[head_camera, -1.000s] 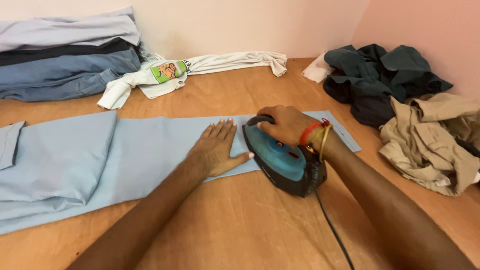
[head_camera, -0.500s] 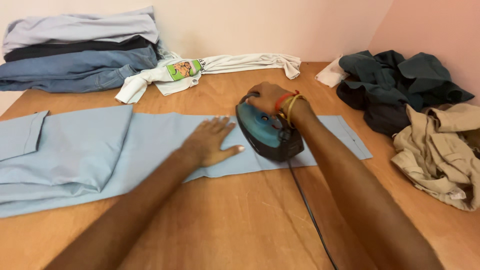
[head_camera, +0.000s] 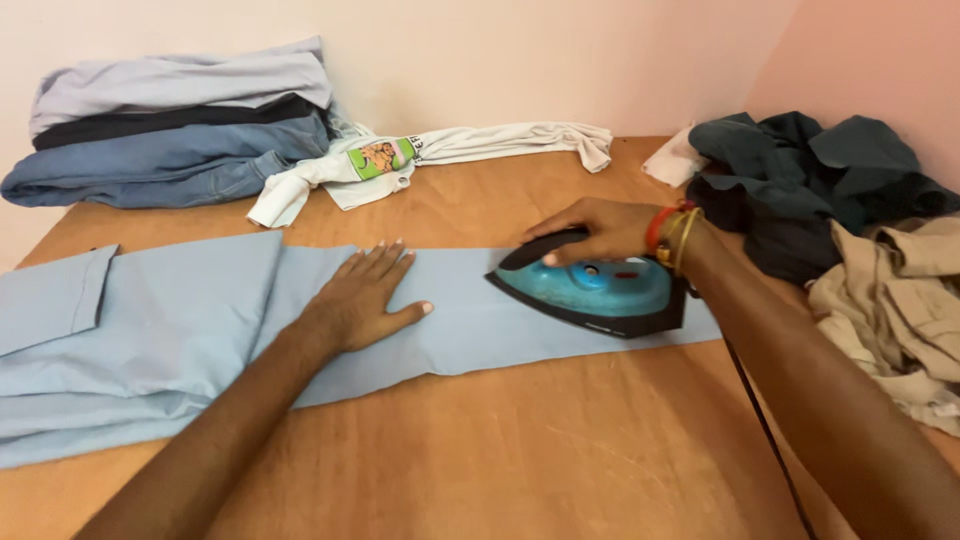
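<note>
A light blue garment (head_camera: 180, 320) lies spread flat across the wooden table (head_camera: 560, 450). My left hand (head_camera: 362, 297) presses flat on its cloth, fingers spread, near the middle. To its right, my right hand (head_camera: 598, 230) grips the handle of a teal and black iron (head_camera: 598, 292). The iron rests on the garment's right end, its tip pointing left toward my left hand. Red and gold bangles circle my right wrist. The iron's black cord (head_camera: 765, 430) runs down along my right forearm.
Folded grey, black and denim clothes (head_camera: 170, 125) are stacked at the back left by the wall. A white printed shirt (head_camera: 430, 150) lies crumpled at the back. Dark green clothes (head_camera: 800, 180) and beige clothes (head_camera: 900, 310) are heaped at the right.
The iron has turned from pointing away to pointing left, and slid toward the garment's right end. My left hand has shifted left along the cloth.
</note>
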